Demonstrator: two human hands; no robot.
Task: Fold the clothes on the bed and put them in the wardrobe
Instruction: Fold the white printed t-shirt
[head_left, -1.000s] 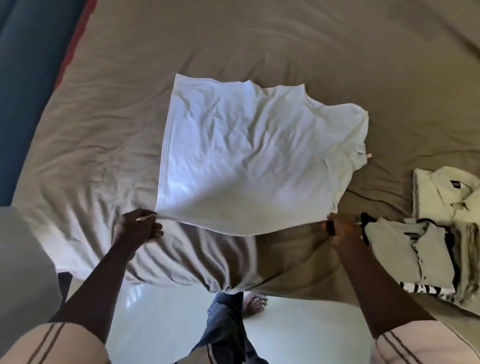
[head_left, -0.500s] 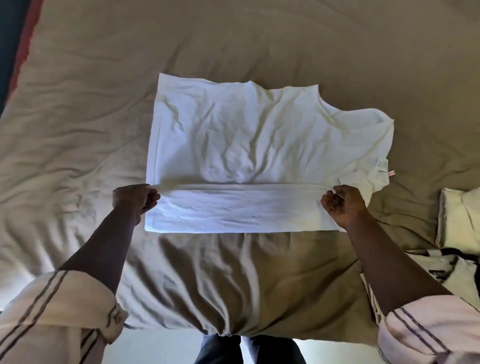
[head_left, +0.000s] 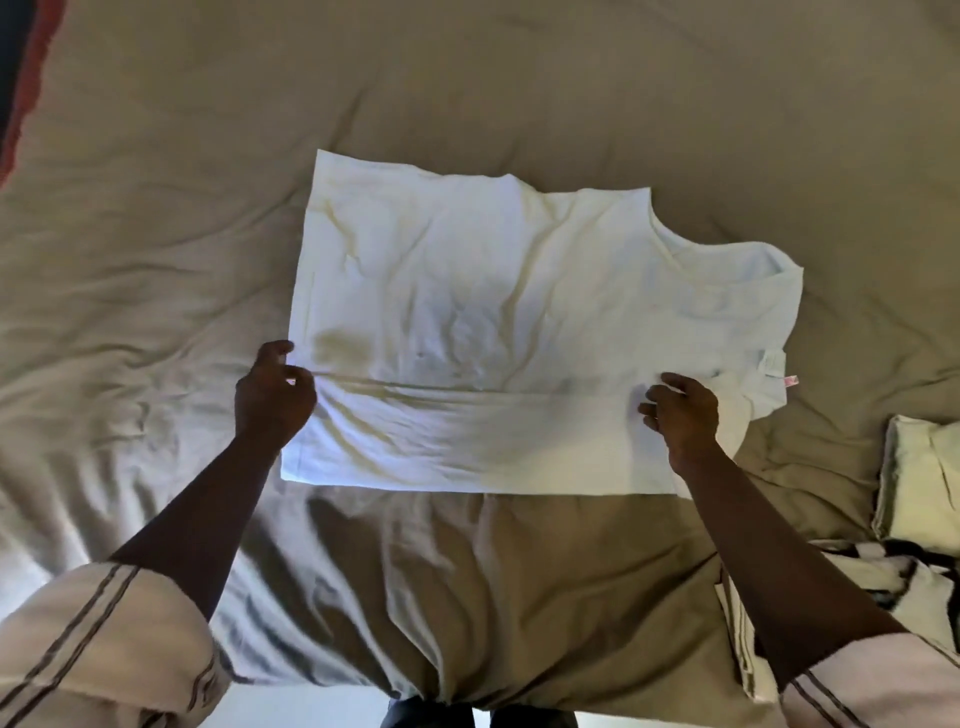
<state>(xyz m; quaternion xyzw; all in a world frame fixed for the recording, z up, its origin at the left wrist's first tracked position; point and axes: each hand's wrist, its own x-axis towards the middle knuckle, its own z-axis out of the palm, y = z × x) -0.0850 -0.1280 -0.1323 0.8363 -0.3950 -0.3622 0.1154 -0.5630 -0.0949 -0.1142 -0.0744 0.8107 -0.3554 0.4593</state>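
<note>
Shirt (head_left: 519, 312) now lies flat on the bed (head_left: 156, 260), its near edge folded over since a second ago. Left hand (head_left: 272, 400) and right hand (head_left: 680, 410) have loosened their grip at the fold's ends, fingers apart; next fold can follow.

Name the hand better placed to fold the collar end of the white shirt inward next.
Right. The right hand rests on the white shirt right beside its collar end and tag; the left hand sits at the opposite, hem edge, a full shirt-length away.
</note>
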